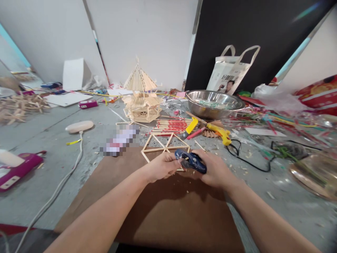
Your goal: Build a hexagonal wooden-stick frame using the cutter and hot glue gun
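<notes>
My right hand (213, 167) is closed round a dark blue hand cutter (193, 161), held above the brown board. Close against its jaws, my left hand (164, 167) pinches a short wooden stick (186, 159), of which only a pale tip shows; the fingers hide the rest. Beneath and just beyond both hands lies a flat six-sided frame of wooden sticks (155, 149) with spokes meeting in the middle. My hands cover its near side. Further back stands a pagoda model (142, 105) built of sticks, with a pointed roof.
Red-tipped sticks (172, 125), a yellow utility knife (190, 127) and a yellow glue gun (219, 131) with a black cord lie beyond the frame. A steel basin (214, 105) stands back right. Left are a blurred-out flat object (121, 140), a white cable (71, 175) and a purple power strip (22, 170).
</notes>
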A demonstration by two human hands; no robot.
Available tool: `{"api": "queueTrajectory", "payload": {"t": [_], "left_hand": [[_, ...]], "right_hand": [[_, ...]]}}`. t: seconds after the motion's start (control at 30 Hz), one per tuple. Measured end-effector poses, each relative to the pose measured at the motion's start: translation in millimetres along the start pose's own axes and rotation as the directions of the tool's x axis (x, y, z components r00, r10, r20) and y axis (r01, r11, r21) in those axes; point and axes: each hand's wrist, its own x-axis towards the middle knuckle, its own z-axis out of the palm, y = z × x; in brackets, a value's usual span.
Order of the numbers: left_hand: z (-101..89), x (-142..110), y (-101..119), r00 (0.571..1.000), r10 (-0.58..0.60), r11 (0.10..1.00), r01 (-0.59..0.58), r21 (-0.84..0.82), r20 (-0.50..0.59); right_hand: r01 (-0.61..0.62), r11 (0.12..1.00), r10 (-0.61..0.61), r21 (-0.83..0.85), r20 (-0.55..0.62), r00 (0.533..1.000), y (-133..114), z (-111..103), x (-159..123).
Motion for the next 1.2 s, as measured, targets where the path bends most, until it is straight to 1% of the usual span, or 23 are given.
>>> {"api": "queueTrajectory", "payload": {"t": [0.1,0.17,0.27,0.37,0.43,0.47,0.5,0.53,0.57,0.6,0.67,0.7,0.77,0.83,0.93,1.0,1.07,1.13,1.2], "left_hand": [[-1.3,-2.3,1.6,0.999,-0.024,0.998,0.026,-0.05,0.038],[-1.4,-3.1,3.0,0.999,-0.027,0.998,0.03,-0.063,0.044],[-1.7,-2.7,3.9,1.0,-0.014,0.998,0.015,-0.062,0.025],[-2.0,-0.5,2.7,0.999,0.038,0.999,-0.038,-0.01,-0.004],[-1.1,1.5,0.5,0.991,0.128,0.989,-0.124,0.082,-0.041],[-0.1,2.3,-0.8,0.979,0.192,0.972,-0.18,0.15,-0.071],[1.3,3.0,-2.3,0.96,0.255,0.946,-0.225,0.234,-0.111],[3.1,3.4,-3.9,0.937,0.308,0.912,-0.243,0.33,-0.162],[5.0,3.5,-5.3,0.913,0.345,0.874,-0.226,0.43,-0.22],[6.9,3.3,-6.7,0.888,0.368,0.835,-0.185,0.518,-0.276],[10.0,2.4,-8.7,0.849,0.393,0.769,-0.092,0.632,-0.354],[10.8,1.9,-9.3,0.838,0.403,0.748,-0.071,0.66,-0.368],[11.2,1.1,-9.2,0.834,0.424,0.731,-0.085,0.677,-0.354],[10.5,0.9,-7.5,0.842,0.432,0.742,-0.128,0.658,-0.323],[9.5,1.5,-3.0,0.868,0.422,0.791,-0.211,0.575,-0.261],[9.4,2.3,-0.1,0.886,0.412,0.84,-0.277,0.468,-0.215],[9.0,3.2,1.8,0.903,0.396,0.886,-0.329,0.327,-0.164],[7.7,3.9,2.0,0.935,0.334,0.932,-0.308,0.192,-0.123],[5.7,4.1,0.7,0.971,0.219,0.974,-0.21,0.091,-0.099]], "right_hand": [[-0.004,1.0,0.004,0.006,0.012,1.0,-3.2,-1.7,-0.6],[-0.005,1.0,0.005,0.012,0.011,1.0,-5.1,-2.7,-0.9],[-0.02,1.0,0.02,0.017,0.008,1.0,-7.2,-3.6,-1.2],[-0.051,0.999,0.051,-0.012,0.009,0.999,-8.6,-4.0,-1.0],[-0.076,0.996,0.076,-0.054,0.002,0.997,-9.3,-3.7,-0.6],[-0.091,0.993,0.091,-0.079,-0.005,0.996,-9.5,-3.2,-0.3],[-0.107,0.989,0.106,-0.103,-0.014,0.994,-9.7,-2.5,0.0],[-0.122,0.985,0.121,-0.125,-0.02,0.992,-9.8,-1.6,0.3],[-0.138,0.98,0.136,-0.144,-0.026,0.99,-9.8,-0.6,0.7],[-0.154,0.975,0.15,-0.161,-0.033,0.988,-9.7,0.5,1.0],[-0.177,0.968,0.173,-0.177,-0.038,0.984,-9.7,2.6,1.7],[-0.184,0.967,0.18,-0.177,-0.037,0.983,-9.6,3.5,2.0],[-0.189,0.968,0.186,-0.166,-0.034,0.982,-9.6,4.4,2.3],[-0.172,0.974,0.169,-0.147,-0.034,0.985,-9.2,4.5,2.0],[-0.128,0.986,0.123,-0.11,-0.047,0.991,-7.0,4.3,0.8],[-0.097,0.992,0.093,-0.081,-0.052,0.994,-4.4,4.4,0.3],[-0.066,0.996,0.063,-0.056,-0.053,0.997,-1.6,4.6,0.2],[-0.039,0.998,0.037,-0.047,-0.047,0.998,0.5,4.5,0.3],[-0.03,0.998,0.028,-0.051,-0.032,0.999,1.4,3.9,0.3]]}}
